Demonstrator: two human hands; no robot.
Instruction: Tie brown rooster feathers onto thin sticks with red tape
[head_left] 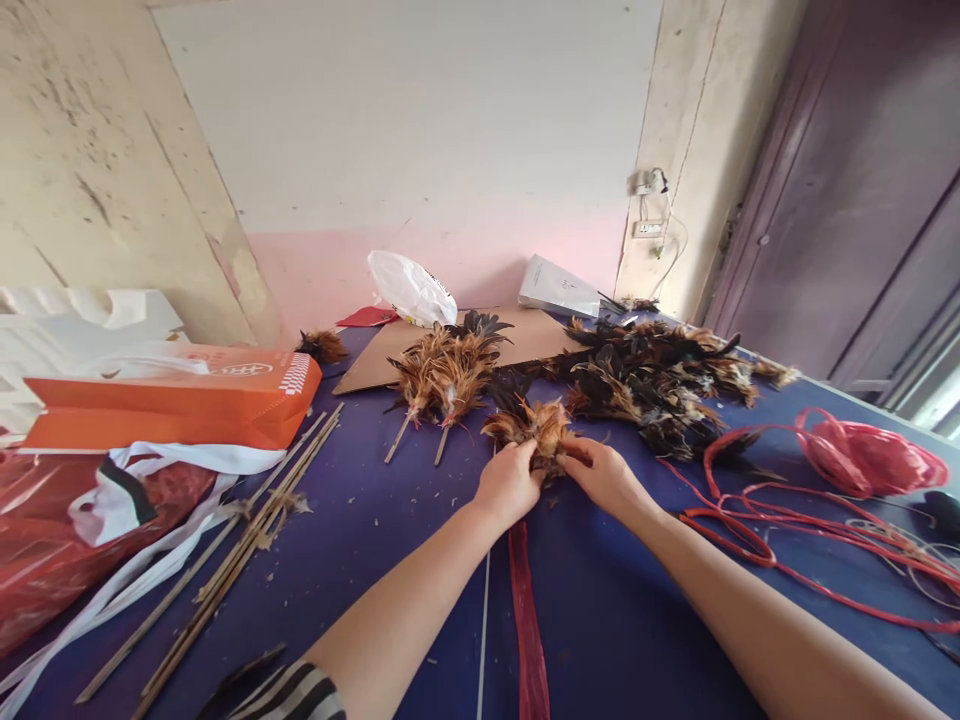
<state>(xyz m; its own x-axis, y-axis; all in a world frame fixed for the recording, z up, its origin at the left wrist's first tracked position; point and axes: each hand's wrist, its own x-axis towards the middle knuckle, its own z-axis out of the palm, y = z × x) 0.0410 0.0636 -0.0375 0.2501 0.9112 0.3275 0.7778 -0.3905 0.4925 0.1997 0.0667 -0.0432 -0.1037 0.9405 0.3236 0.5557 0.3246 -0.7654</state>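
At the middle of the blue table (pixel 360 590), my left hand (pixel 508 485) is closed around the base of a bunch of brown and black feathers (pixel 546 425). My right hand (pixel 601 476) pinches the lower right side of the same bunch, its fingertips partly hidden among the feathers. A flat red plastic strip (pixel 527 620) runs from under the bunch to the near edge. Just beyond my left hand lie two feather dusters (pixel 450 375) with short sticks. A large heap of dark feathers (pixel 660 380) spreads behind my right hand.
Thin sticks (pixel 240 550) lie at left beside an orange bag (pixel 172 410) and a red bag (pixel 45 540). Pink plastic twine (pixel 862 455) trails loosely at right. Cardboard (pixel 367 365), a white plastic bag (pixel 412 285) and a white box (pixel 559 288) are by the wall.
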